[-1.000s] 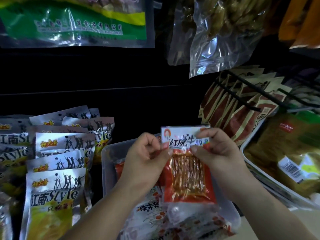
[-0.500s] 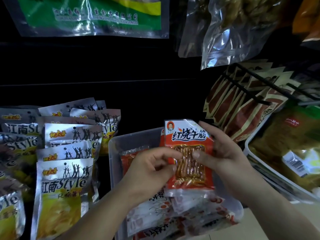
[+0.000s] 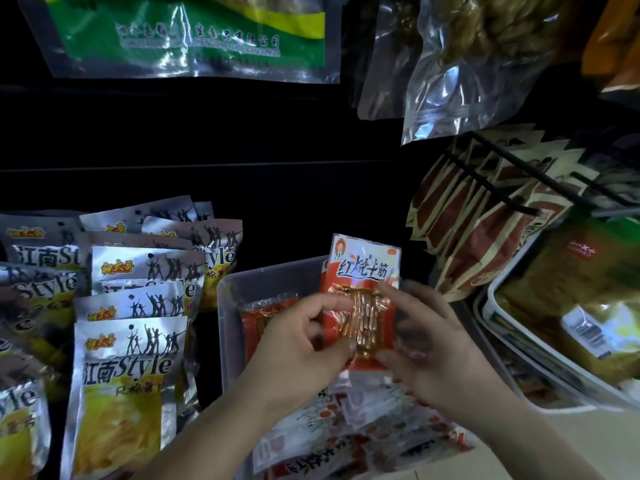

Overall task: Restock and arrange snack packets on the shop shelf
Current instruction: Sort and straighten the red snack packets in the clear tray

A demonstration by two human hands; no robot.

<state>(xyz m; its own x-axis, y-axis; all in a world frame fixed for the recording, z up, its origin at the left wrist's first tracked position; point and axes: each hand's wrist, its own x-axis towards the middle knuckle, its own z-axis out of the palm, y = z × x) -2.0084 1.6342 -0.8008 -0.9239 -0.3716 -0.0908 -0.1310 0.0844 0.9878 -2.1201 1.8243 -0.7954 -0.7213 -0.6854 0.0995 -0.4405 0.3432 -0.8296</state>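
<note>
Red snack packet (image 3: 363, 271) held upright between both hands, just above the clear plastic bin (image 3: 263, 273). Left hand (image 3: 298, 348) curled, thumb and fingertips pinching the packet's left side at its clear window. Right hand (image 3: 440, 348) gripping the right edge, a fingertip high and the thumb low. Label kept facing outward, probably to square the packet before standing it in the bin.

Inside the bin at 9 o'clock, another red packet (image 3: 266, 313) lying flat. At 6 o'clock, loose packets (image 3: 363, 431) spilling past the bin's near edge. Further out at 9 o'clock, silver-and-yellow pouches (image 3: 128, 368) in overlapping rows. At 2 o'clock, brown-and-cream pouches (image 3: 485, 244) filed behind black wire bars (image 3: 498, 188). At 3 o'clock, a white tray (image 3: 493, 306) of larger bags. Overhead at 12, a hanging green bag (image 3: 187, 32) and clear bags (image 3: 460, 64) against a dark shelf back, dimly lit.
</note>
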